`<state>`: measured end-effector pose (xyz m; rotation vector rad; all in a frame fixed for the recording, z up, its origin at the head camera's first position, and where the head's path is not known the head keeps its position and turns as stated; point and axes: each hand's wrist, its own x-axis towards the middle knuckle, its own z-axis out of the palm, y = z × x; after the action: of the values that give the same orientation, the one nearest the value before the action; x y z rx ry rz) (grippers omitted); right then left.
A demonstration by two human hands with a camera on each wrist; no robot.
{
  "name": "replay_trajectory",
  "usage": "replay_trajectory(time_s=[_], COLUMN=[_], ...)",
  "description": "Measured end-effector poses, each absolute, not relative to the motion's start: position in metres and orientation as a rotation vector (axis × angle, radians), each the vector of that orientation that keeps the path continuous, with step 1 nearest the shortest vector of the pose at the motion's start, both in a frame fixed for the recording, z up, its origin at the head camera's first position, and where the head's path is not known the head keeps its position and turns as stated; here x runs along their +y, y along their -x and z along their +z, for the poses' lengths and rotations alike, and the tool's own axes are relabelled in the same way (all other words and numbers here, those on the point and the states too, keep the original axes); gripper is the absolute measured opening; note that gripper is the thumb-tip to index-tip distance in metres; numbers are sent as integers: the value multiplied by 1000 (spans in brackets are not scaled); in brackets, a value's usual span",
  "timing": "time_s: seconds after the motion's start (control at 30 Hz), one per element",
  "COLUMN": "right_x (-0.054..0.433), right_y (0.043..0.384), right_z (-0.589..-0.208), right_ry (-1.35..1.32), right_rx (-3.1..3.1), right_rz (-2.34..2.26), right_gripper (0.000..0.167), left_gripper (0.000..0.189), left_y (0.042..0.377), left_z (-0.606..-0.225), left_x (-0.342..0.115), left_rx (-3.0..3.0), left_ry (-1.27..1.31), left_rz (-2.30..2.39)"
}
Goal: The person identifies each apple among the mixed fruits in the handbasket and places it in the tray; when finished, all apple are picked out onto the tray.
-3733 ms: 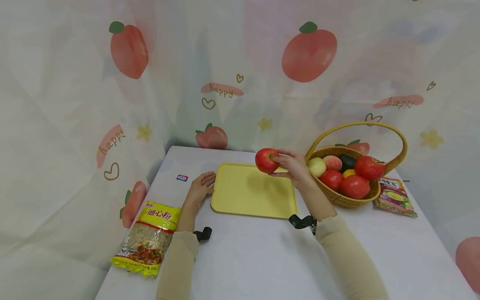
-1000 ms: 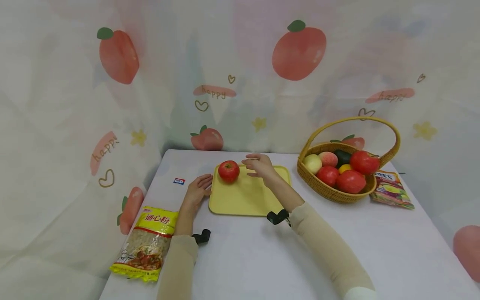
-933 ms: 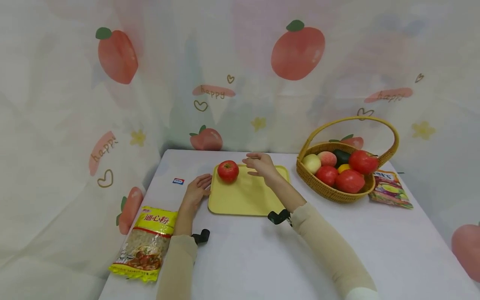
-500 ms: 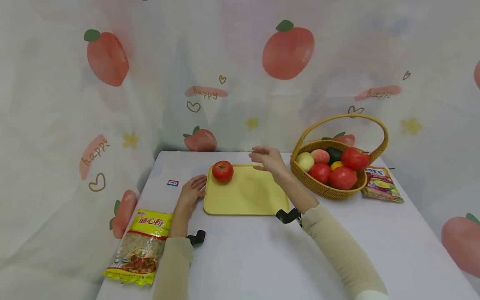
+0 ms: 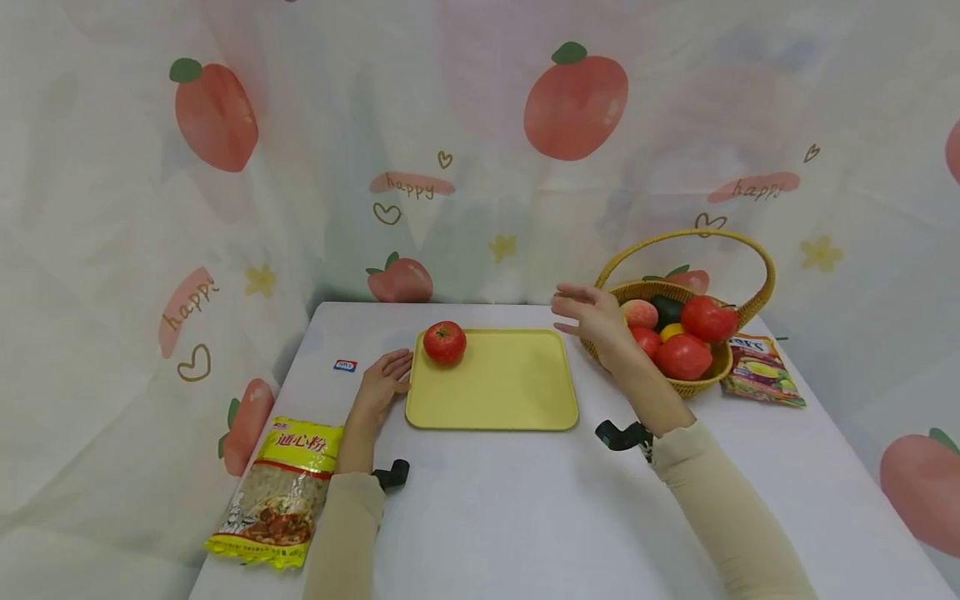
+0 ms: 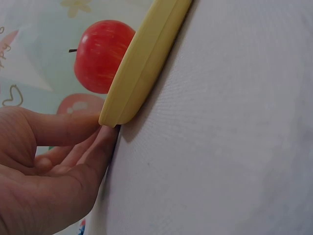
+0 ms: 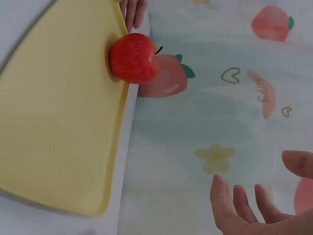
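Note:
A red apple (image 5: 445, 343) sits in the back left corner of the yellow tray (image 5: 495, 382). At the tray's left edge is my left hand (image 5: 381, 385), its fingers fairly straight. In the left wrist view the thumb tip (image 6: 93, 122) meets the rim, and the other fingers reach low beside the tray wall. My right hand (image 5: 596, 319) is raised near the left side of the wicker basket (image 5: 693, 388), partly covering it. Its fingers are spread and hold nothing; the right wrist view shows a gap between thumb and fingertips (image 7: 222, 196).
The basket holds several fruits, including a peach (image 5: 639, 313) and a pomegranate (image 5: 684, 357). A colourful packet (image 5: 763, 371) lies right of it. A yellow-topped pasta bag (image 5: 281, 492) lies beside my left forearm, and a small label (image 5: 346, 366) behind it. A patterned curtain (image 5: 480, 125) backs the table.
Earlier my right hand carried the apple over the tray; the apple now rests there, released. The right hand has since moved right to the basket. My left hand has stayed at the tray edge.

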<state>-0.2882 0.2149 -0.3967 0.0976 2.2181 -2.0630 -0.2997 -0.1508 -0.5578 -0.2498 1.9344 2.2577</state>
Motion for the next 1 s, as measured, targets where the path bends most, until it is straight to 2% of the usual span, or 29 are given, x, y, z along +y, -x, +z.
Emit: replay_trajectory(time_s=[0.33, 0.7, 1.0], right_x=[264, 311, 342], right_y=[273, 260, 249], right_z=[-390, -387, -387], right_ry=[-123, -177, -286], right_rx=[2322, 2292, 2325], right_rz=[-2039, -2140, -2194], right_gripper=[61, 57, 65], left_gripper=[73, 74, 73], left_y=[300, 299, 301], left_z=[-559, -559, -561], left_x=[-152, -154, -153], left_rx=[1908, 1890, 1886], left_ry=[248, 231, 261], left_rz=[2265, 2279, 2262])
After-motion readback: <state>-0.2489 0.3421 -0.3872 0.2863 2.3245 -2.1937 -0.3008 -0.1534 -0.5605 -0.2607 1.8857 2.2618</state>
